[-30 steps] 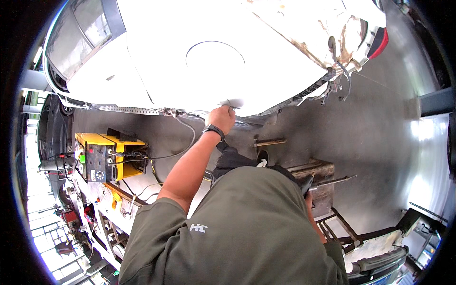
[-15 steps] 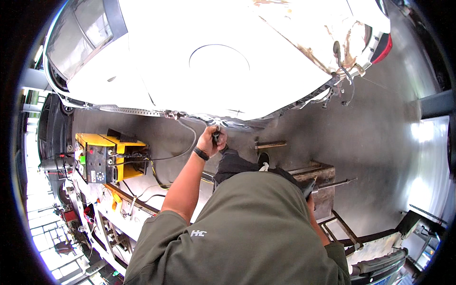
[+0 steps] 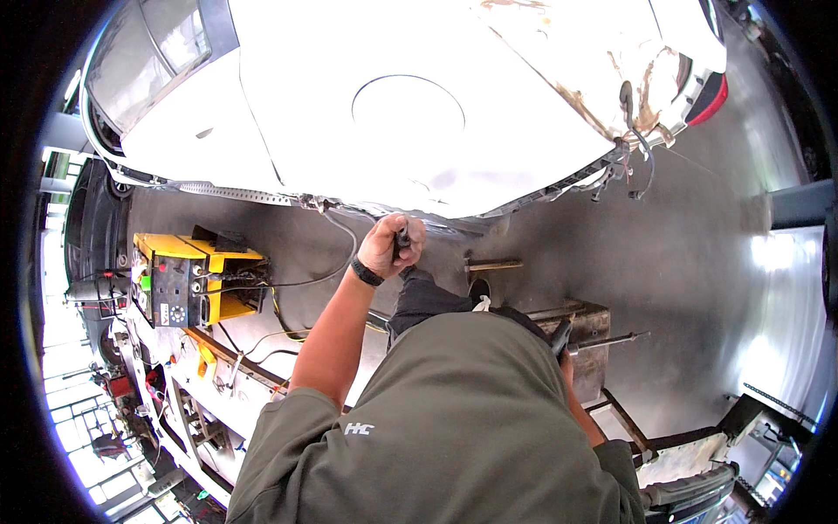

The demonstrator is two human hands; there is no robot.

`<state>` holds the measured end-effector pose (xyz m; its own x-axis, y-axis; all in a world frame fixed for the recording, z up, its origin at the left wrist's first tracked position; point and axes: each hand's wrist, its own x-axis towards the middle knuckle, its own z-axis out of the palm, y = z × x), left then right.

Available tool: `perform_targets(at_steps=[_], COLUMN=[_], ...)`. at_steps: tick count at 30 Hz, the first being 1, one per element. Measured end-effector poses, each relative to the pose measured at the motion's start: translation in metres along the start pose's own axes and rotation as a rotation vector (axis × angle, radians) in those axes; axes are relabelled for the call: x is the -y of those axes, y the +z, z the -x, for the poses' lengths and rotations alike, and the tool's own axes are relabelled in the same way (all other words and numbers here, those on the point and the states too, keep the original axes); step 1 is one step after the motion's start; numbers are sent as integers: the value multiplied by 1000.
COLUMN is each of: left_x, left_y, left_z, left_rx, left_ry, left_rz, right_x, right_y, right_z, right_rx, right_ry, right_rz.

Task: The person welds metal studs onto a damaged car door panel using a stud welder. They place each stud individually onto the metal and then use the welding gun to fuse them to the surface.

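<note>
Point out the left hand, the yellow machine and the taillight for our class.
Left hand [image 3: 379, 248]: head view, on the middle of the hand.
Yellow machine [image 3: 177, 285]: head view, on its dark control panel.
Taillight [image 3: 710, 103]: head view, on its red lens.

The car [image 3: 323, 109] is white, the machine [image 3: 177, 286] yellow-and-black

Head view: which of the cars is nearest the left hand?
The large white car across the top of the picture: its near edge lies just beyond the bare left hand, while the dark-coloured car stands farther off, at far left.
</note>
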<state>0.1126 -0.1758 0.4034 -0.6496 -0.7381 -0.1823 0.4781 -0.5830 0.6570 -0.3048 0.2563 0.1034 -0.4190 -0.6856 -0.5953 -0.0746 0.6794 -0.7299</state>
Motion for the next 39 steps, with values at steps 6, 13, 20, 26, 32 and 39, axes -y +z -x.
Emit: perform_targets(at_steps=[6,13,20,26,32,39], left_x=[36,37,28,47,65,55], left_y=[-12,-14,21,-3,-2,-9], left_z=[1,-37,-60,-64,-65,-64], left_rx=[-426,-859,-662,-740,-575,-497], left_ry=[-82,-113,-54,72,-169,-241], left_rz=[159,-1050,-1953,-1752,230,-99], right_x=[67,35,56,87,76,72], right_y=[6,13,8,13,16,34], right_z=[20,16,32,45,47,59], right_rx=[56,45,4,-74,-51,13], right_ry=[103,106,106,114,71,-121], right_rz=[-42,-233,-50,204,122,-118])
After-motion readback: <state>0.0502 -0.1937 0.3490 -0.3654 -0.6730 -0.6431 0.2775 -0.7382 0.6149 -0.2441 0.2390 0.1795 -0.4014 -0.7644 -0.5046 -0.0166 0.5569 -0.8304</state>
